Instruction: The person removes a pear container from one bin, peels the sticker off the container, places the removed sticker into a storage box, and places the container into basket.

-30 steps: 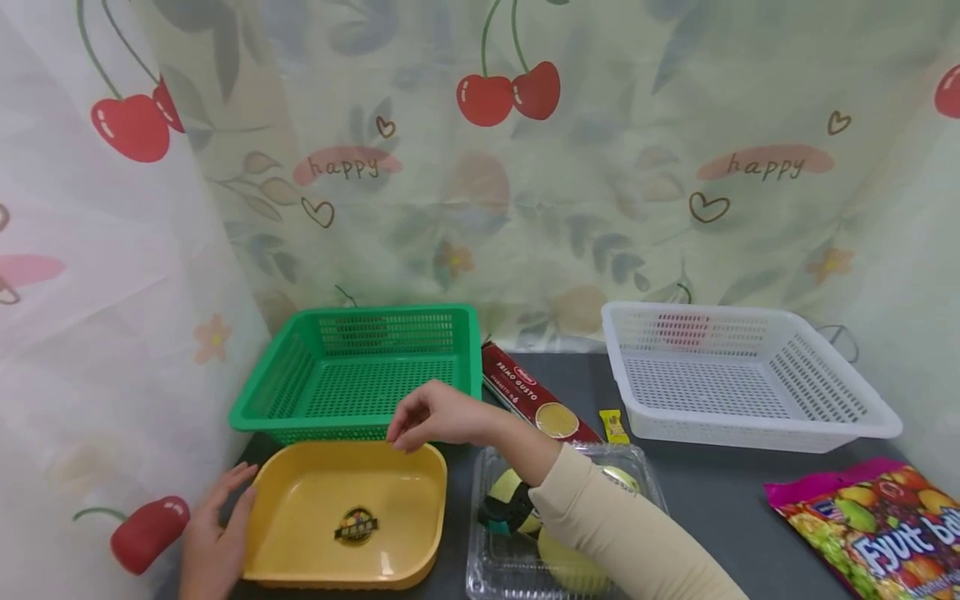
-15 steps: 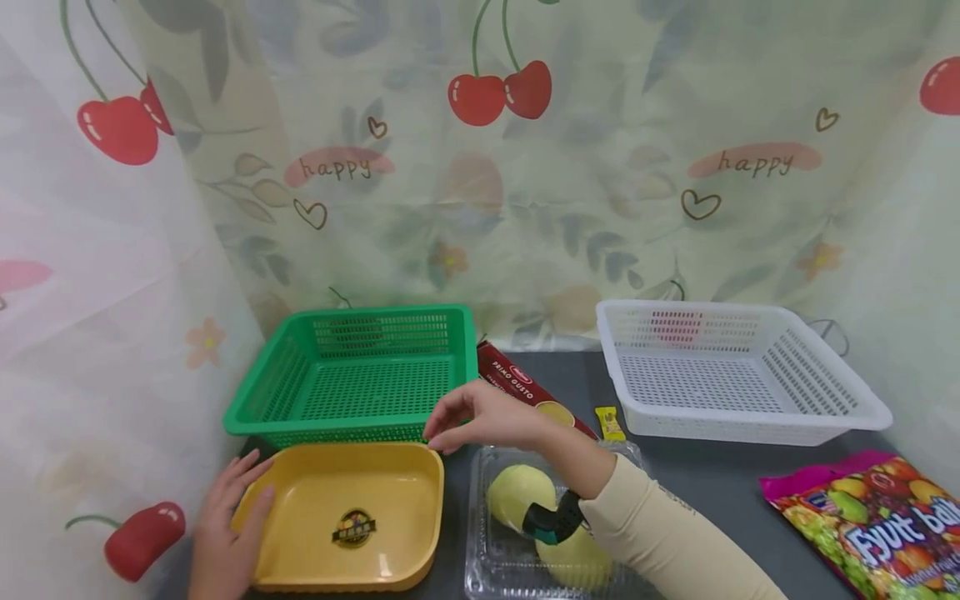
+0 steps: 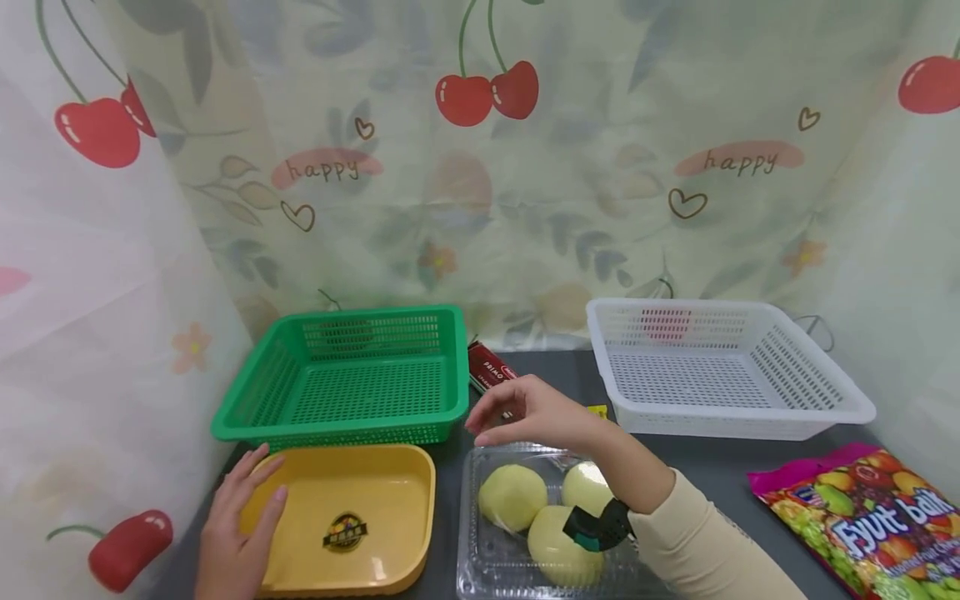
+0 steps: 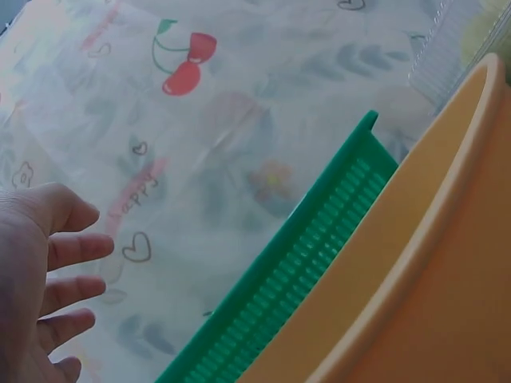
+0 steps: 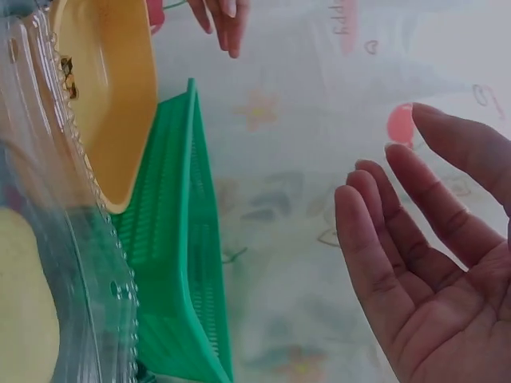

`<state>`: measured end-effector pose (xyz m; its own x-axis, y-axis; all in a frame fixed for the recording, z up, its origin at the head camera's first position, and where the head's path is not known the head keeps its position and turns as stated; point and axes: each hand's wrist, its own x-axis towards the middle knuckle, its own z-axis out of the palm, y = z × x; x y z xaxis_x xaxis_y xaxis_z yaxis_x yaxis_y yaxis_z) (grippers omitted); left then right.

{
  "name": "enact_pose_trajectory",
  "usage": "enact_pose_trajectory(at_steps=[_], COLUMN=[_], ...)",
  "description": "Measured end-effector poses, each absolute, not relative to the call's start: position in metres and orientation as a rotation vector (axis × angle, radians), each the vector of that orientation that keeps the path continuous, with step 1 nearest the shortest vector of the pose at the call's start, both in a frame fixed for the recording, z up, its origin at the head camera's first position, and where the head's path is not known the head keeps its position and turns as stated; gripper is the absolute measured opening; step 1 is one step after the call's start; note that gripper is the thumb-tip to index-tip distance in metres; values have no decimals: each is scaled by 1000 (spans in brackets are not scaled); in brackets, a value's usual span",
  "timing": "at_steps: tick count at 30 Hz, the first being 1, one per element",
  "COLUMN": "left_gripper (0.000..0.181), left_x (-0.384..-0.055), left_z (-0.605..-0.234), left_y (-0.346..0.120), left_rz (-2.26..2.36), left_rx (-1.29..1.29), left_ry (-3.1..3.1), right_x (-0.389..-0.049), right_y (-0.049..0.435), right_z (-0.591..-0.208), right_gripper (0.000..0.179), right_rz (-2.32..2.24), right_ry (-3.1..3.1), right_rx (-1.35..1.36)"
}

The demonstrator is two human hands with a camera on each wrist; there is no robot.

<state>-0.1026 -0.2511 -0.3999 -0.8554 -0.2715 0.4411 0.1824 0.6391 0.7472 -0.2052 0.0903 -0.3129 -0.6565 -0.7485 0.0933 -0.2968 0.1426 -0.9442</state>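
I see a green basket far left, a white basket far right, a bag (fruit pictured on it) near right, and a cherry-printed curtain across the far side.

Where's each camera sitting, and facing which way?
Head: worn there, facing forward and down at the yellow plastic tray; left hand, right hand, beige sleeve show.
Left wrist: worn there, facing the pale cherry-print curtain; left hand shows.
Right wrist: worn there, facing the curtain; right hand, left fingers show.
Both wrist views share the green perforated plastic basket.

Yellow tray, green basket, cherry-print backdrop
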Motion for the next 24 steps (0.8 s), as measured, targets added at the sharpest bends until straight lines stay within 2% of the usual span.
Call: enact_pose_trajectory(at_steps=[16,24], left_gripper=[34,43], left_x=[-95,-92], left_z=[-393,-396], left_y=[-225,-206], left_rz=[-1116,-1092], left_rx=[-62,-187], left_ry=[-2283,-2241], right_x=[-172,-153], right_y=[158,181], right_z=[-328,-338], right_gripper=[31,31], right_rz=[-1573,-1654], right_ry=[2072,2108], right_rx=[-1055,-1093])
